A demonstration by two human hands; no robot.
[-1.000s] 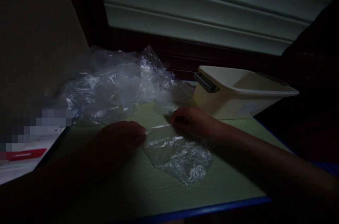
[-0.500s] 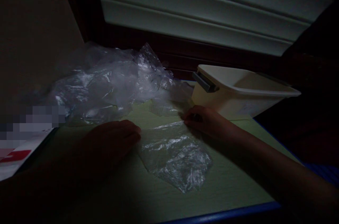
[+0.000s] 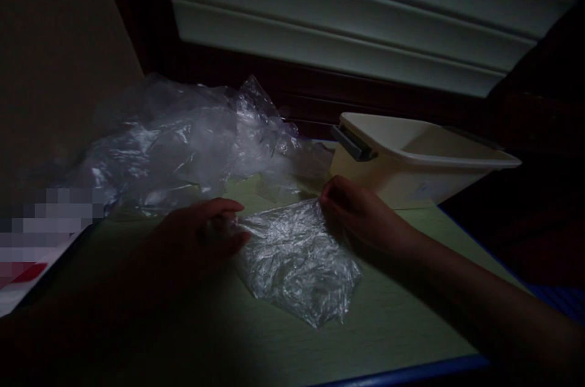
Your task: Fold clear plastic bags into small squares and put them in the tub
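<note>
A crinkled clear plastic bag (image 3: 299,265) lies on the pale green tabletop (image 3: 402,308), its upper edge stretched between my two hands. At its upper right corner my right hand (image 3: 354,207) is closed in a pinch on the plastic. My left hand (image 3: 201,231) is at the upper left corner, with bunched plastic between its fingers. Its index finger and thumb point toward the bag with a gap between them. Dim light hides much of the left hand and forearm.
A heap of clear plastic bags (image 3: 196,137) lies at the back left. An open cream plastic bin (image 3: 379,177) with a grey handle stands at the back right. A slatted panel (image 3: 342,21) rises behind. The table has a blue edge (image 3: 411,369).
My left hand has turned from lying flat beside the bag to gripping its upper left corner. The bag's upper edge is raised slightly and its film is more crumpled. My right hand keeps its pinch.
</note>
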